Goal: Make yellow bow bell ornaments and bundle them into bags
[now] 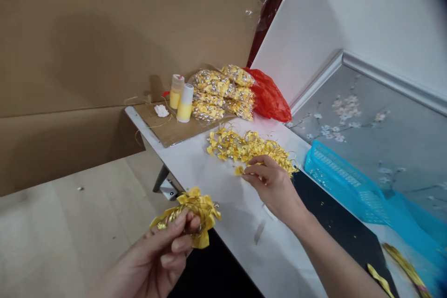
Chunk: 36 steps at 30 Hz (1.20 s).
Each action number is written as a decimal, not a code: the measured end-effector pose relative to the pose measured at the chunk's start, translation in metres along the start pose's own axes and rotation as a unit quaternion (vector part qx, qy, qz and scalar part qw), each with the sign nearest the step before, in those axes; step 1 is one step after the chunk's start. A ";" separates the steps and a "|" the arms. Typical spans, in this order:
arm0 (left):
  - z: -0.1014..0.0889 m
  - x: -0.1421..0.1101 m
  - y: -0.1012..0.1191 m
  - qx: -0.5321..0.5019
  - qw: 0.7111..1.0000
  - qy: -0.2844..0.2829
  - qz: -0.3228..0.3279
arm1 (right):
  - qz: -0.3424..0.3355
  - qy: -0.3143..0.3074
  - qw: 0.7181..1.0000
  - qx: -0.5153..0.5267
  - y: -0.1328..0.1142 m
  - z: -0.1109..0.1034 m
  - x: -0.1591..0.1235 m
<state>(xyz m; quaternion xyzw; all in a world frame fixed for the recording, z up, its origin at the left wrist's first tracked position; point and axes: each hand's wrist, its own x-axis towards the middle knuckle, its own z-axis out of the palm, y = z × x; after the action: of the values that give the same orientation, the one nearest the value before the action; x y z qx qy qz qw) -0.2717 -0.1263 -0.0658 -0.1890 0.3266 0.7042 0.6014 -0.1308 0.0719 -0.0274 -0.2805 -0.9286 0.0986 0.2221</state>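
In my left hand [167,247] is a bunch of yellow artificial flowers [204,209] with gold stems, pinched between thumb and fingers near the table's front edge. Over the white table my right hand [270,181] pinches one small yellow flower [239,170] at its fingertips. Just beyond it lies a long pile of yellow flowers [233,144] with silvery beads and thin stems. The right hand's fingers partly cover the pile's near side. What the left palm holds underneath is hidden.
Clear bags packed with flowers [213,83] are stacked behind the pile, beside a red plastic bag [268,95]. Two yellow-and-white cylinders [185,103] stand on a brown board [171,137]. To the right are a blue basket [342,177], a black mat [335,209] and gold stems [405,265].
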 end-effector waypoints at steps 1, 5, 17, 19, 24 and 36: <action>0.000 0.001 -0.001 0.012 1.000 -0.002 0.010 | -0.005 -0.001 1.000 0.022 -0.007 -0.003 -0.002; 0.001 0.001 -0.007 0.029 0.999 0.007 0.032 | -0.088 0.006 0.990 0.109 -0.047 -0.006 -0.017; -0.002 0.002 -0.019 -0.033 0.999 0.013 -0.013 | -0.263 0.077 0.960 -0.052 -0.091 0.015 -0.040; -0.005 0.004 -0.019 -0.020 1.000 -0.009 -0.002 | -0.267 0.058 0.961 -0.050 -0.090 0.015 -0.041; -0.008 0.004 -0.011 -0.026 0.999 -0.006 0.022 | -0.259 -0.045 0.965 0.022 -0.077 0.012 -0.027; -0.005 0.002 0.009 -0.076 0.997 -0.007 0.007 | -0.074 -0.013 0.991 -0.113 -0.025 0.038 0.061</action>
<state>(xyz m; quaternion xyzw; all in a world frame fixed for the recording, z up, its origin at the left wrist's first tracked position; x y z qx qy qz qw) -0.2818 -0.1290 -0.0683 -0.2267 0.2695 0.7322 0.5829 -0.2061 0.0834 -0.0311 -0.2330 -0.9547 -0.0199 0.1841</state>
